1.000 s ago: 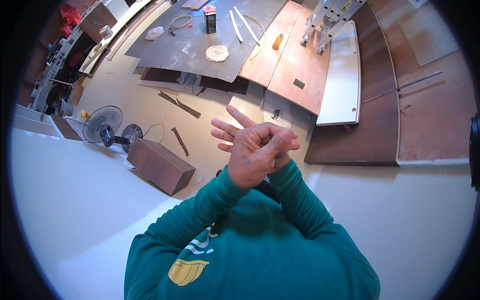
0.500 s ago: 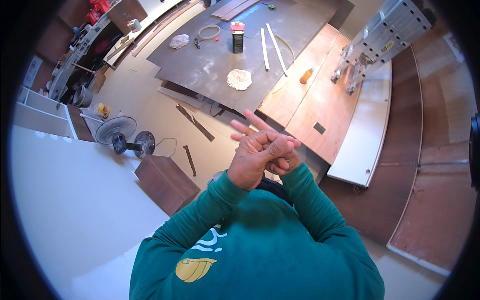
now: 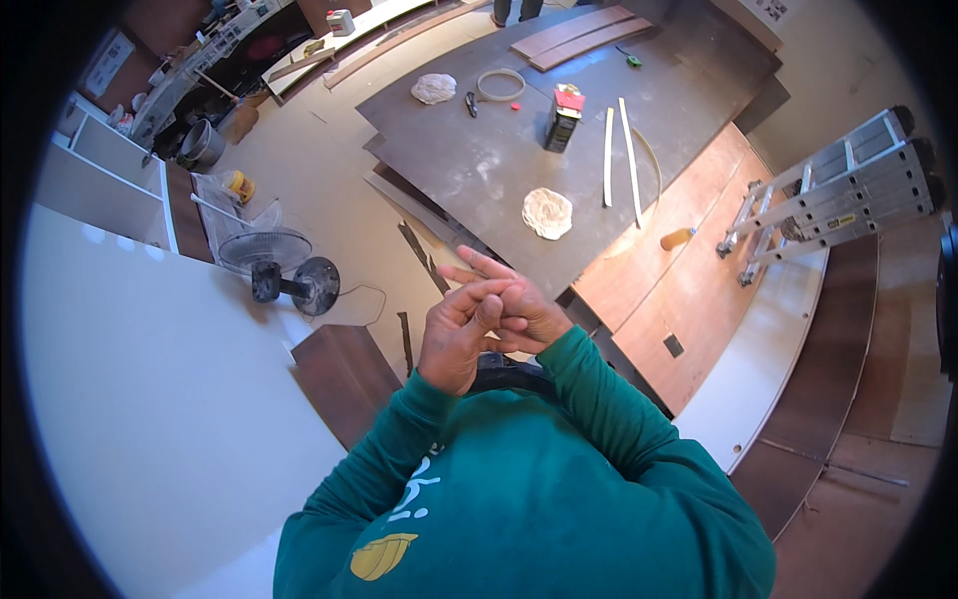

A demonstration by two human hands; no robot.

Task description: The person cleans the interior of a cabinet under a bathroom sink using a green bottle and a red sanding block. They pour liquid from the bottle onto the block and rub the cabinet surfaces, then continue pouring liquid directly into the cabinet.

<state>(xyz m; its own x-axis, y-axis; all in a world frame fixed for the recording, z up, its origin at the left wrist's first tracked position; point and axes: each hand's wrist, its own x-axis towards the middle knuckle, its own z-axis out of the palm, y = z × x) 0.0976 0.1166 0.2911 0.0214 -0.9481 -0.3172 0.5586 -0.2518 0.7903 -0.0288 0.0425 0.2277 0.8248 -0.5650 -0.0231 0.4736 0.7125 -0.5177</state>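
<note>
Two hands, left hand [image 3: 457,339] and right hand [image 3: 527,317], are seen clasped together, each grip closed on the other, above the dark table [image 3: 499,170].

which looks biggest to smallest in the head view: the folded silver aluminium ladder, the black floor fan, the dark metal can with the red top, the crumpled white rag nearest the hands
1. folded silver aluminium ladder
2. black floor fan
3. crumpled white rag and dark metal can with the red top: these two look alike in size, and the can lies farther from the camera, so no ranking between them.
</note>
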